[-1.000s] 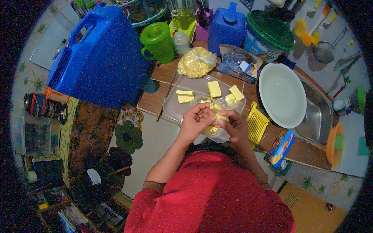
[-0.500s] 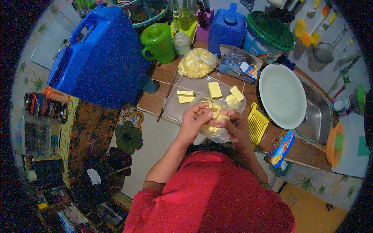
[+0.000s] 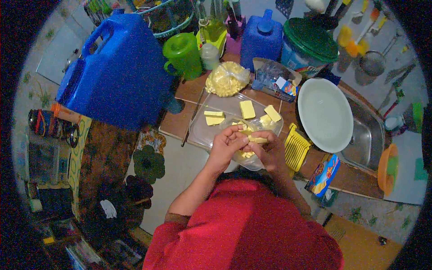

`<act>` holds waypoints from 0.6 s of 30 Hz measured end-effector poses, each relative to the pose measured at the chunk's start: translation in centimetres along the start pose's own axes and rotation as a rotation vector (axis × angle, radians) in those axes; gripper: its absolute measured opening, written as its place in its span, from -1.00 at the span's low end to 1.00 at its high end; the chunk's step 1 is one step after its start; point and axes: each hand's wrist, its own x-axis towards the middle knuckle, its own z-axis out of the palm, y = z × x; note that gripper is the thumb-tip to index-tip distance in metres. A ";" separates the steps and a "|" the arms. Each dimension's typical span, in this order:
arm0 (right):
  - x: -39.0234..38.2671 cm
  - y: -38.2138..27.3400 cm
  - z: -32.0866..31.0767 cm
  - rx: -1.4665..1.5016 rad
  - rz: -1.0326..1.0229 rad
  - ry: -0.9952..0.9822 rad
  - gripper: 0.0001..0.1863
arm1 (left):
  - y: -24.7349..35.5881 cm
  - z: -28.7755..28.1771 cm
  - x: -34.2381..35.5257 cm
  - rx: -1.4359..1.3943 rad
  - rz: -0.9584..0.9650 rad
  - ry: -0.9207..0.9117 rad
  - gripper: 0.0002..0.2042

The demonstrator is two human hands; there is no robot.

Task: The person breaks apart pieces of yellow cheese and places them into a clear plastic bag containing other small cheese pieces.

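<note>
My left hand (image 3: 229,143) and my right hand (image 3: 268,152) meet over the near edge of a clear plastic tray or lid (image 3: 200,130). Each has its fingers closed on a piece of pale yellow cheese (image 3: 257,140), or something much like it; fingers partly hide both pieces. Under them, small yellow bits (image 3: 247,154) lie in what looks like clear plastic. Farther back on the tray are a stacked pair of yellow slabs (image 3: 215,118), a thick block (image 3: 247,110) and a smaller block (image 3: 272,113). Behind stands a knotted clear bag of small yellow pieces (image 3: 226,80).
A knife-like dark strip (image 3: 191,121) lies along the tray's left side. To the right are a yellow slotted rack (image 3: 297,148), a blue box (image 3: 325,175), and a pale oval basin (image 3: 326,114) over the sink (image 3: 366,135). Blue jugs (image 3: 119,67) and a green pitcher (image 3: 183,56) stand behind.
My hands have shifted slightly, the right fingers turning so the piece there lies flatter. The whole view has moved a little; the blocks on the tray stay put.
</note>
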 end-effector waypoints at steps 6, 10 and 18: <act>-0.1 -2.0 -0.2 0.143 0.123 -0.019 -0.70 | -0.2 -0.3 0.1 0.055 0.043 -0.036 -0.61; 0.5 -0.5 -0.3 0.318 0.164 -0.019 -0.74 | -0.2 0.2 0.2 0.104 0.106 -0.058 -0.58; 0.9 0.7 -0.6 0.305 0.153 -0.033 -0.77 | -0.2 0.2 0.1 0.140 0.121 -0.018 -0.56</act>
